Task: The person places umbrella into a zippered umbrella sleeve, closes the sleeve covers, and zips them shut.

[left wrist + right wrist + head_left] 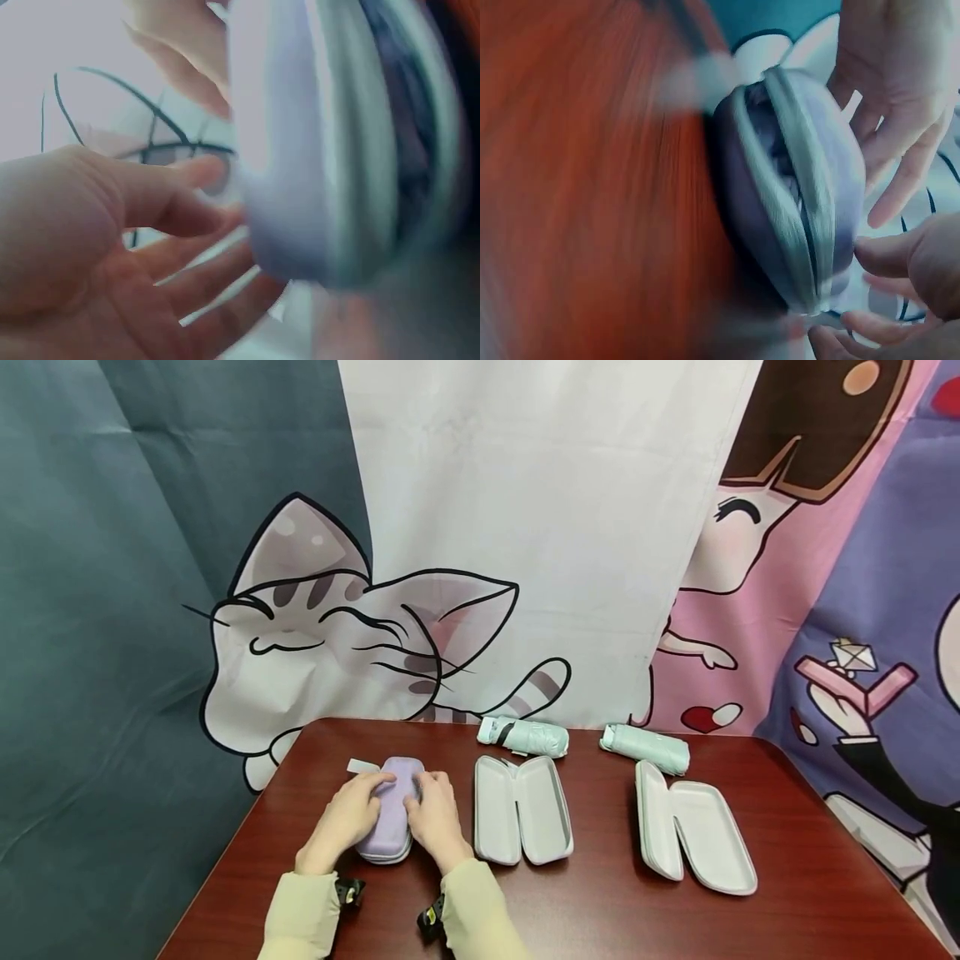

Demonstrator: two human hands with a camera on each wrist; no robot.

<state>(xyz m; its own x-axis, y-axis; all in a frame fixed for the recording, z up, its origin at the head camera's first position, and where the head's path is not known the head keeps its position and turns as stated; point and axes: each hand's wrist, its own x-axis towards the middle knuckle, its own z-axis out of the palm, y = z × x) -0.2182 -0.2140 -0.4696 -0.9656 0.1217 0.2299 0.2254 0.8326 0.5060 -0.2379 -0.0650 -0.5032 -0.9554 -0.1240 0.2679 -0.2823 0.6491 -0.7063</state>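
A lilac zip case with pale trim lies lengthwise at the left of the table. Its lid is down, though the left wrist view shows a gap between the zip edges, with a dark interior behind. My left hand rests at the case's left side, fingertips on the lid; in its wrist view the fingers look mostly straight. On the other side, my right hand touches the lid's right edge with thumb and fingers. A pale strap or tag sticks out beyond the left fingers.
Two pale grey cases lie open, one in the middle and one at the right. Behind them are two folded mint umbrellas, one with a dark band and another. A printed cloth hangs behind the table.
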